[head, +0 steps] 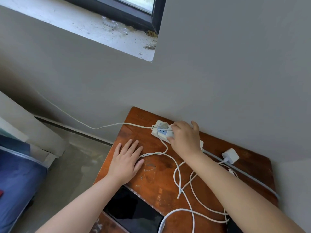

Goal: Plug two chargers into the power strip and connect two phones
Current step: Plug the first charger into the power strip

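I see a worn wooden table [151, 174] against a grey wall [218, 73]; my right hand [184, 138] grips a white charger [169, 132] on the strip [158, 131] at the far edge; my left hand [127, 159] lies flat and spread, near left; a second charger [230, 156] sits right; a phone [133, 211] lies nearest.

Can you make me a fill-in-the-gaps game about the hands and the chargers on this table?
1. The right hand holds a white charger at the power ____.
2. The left hand lies ____ on the wooden table.
3. The other charger lies on the table to the ____ of the right hand.
4. The phone has a ____ screen.

Missing words: strip; flat; right; black
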Available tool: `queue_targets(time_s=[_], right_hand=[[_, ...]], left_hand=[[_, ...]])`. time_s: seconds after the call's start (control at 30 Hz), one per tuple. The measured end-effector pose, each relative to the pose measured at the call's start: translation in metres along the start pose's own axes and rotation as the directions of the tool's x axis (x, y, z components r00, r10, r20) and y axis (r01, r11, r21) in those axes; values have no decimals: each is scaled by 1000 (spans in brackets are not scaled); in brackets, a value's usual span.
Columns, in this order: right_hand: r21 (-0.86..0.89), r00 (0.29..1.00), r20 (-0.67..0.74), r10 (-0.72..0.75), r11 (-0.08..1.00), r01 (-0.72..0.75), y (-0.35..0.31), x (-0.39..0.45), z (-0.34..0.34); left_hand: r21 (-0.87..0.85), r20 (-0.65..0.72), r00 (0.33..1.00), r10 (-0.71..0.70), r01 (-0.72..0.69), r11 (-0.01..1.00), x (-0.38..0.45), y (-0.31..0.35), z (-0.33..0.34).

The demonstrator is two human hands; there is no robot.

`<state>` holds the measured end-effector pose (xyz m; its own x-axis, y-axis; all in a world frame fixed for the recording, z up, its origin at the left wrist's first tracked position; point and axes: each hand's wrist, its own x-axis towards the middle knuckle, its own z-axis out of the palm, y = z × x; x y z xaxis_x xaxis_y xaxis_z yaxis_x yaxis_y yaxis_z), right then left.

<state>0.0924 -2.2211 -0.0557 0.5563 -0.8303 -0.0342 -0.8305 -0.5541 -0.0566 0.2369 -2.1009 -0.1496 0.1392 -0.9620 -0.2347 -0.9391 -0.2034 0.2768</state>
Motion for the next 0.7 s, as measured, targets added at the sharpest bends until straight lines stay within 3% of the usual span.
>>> queue_targets(time_s=[0.13,0.33,0.53,0.7], right_hand=[[52,999,-39,34,998,-32,9,-1,-2],[-61,996,86,16,998,-11,7,11,-10],[-94,978,187,95,992,-78,12,36,-16],[11,966,199,166,985,-172,24,36,-11]], left_hand=[[-5,-2,1000,-5,5,1000,1,1,0],[-27,1,1000,-9,9,1000,1,1,-1],[-42,12,1000,-14,15,999,1,1,-1],[-53,4,1000,-20,21,998,3,0,-1]])
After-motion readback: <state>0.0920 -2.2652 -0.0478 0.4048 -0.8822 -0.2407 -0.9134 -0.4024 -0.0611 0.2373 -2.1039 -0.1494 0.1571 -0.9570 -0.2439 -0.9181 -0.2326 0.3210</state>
